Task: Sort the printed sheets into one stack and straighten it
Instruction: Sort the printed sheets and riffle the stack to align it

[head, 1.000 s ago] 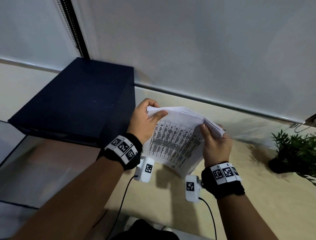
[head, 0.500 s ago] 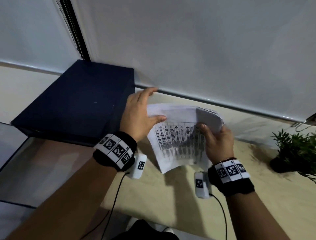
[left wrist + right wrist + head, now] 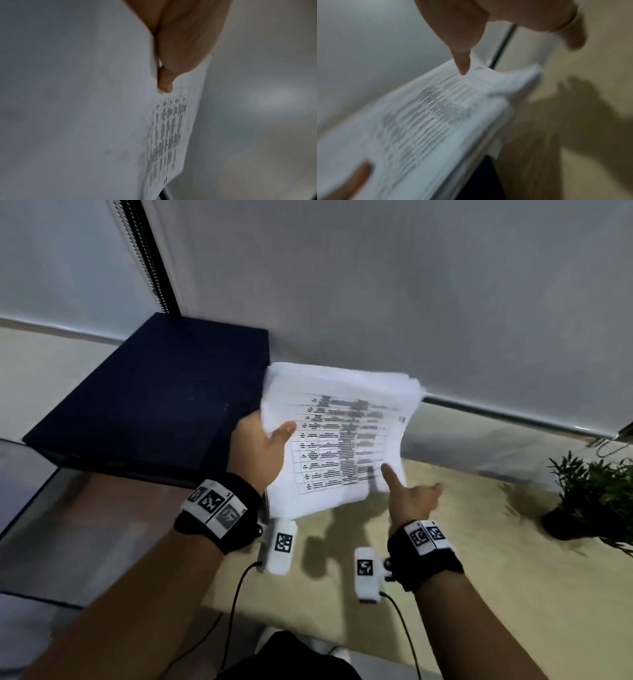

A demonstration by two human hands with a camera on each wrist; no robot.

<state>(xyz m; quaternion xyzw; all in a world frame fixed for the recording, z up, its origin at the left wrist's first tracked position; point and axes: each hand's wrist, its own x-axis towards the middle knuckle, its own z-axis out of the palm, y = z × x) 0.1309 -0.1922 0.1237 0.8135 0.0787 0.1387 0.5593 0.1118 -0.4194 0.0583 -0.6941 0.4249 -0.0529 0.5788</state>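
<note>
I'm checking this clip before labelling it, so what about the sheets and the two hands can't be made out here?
- Printed text on the stack of sheets: motion-blurred in all three views, unreadable.
- Left hand fingers: hidden behind the stack in the head view; only the thumb shows.
- Right hand: whether its fingertip touches the paper is blurred in the right wrist view.
- Sheet count: edges smeared.

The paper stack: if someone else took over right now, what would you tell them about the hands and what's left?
Left hand: grip on the left edge of the stack of printed sheets, thumb on top, holding it in the air beside the dark blue box.
Right hand: open, one finger touching the stack's near right corner.
Done: sheets are gathered in one stack.
Left: edges are uneven, so square them, perhaps by tapping on the table, then set the stack down.
</note>
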